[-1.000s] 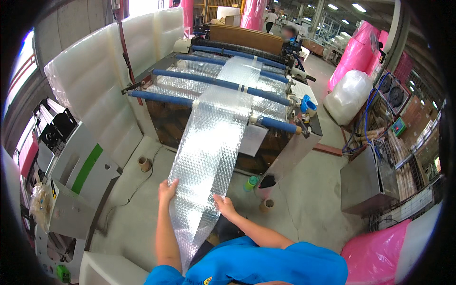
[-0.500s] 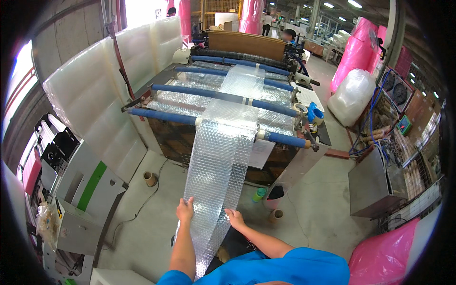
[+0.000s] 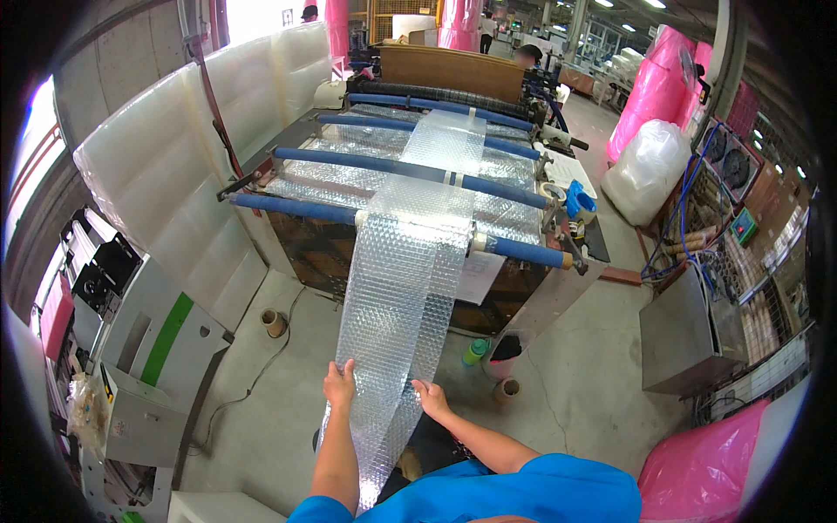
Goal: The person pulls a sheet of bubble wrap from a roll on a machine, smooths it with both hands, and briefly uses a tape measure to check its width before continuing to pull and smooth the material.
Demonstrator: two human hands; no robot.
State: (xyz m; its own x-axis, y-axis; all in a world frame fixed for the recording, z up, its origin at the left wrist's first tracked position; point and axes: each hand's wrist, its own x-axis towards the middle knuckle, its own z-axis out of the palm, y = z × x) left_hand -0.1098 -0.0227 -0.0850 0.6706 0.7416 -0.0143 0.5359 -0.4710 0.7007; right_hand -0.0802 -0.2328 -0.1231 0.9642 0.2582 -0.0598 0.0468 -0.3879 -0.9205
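One big machine with blue rollers stands ahead of our left hand and right hand, and from it a long strip of silvery bubble film slopes down between them toward us. Our hands pinch its opposite edges, and a green bottle stands ahead and right of them.

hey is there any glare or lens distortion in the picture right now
Head view: bright glints on the bubble film, a washed-out opening at far left; same head view: fisheye bending toward the rim, black corners, yet the left hand and right hand look fairly sharp.
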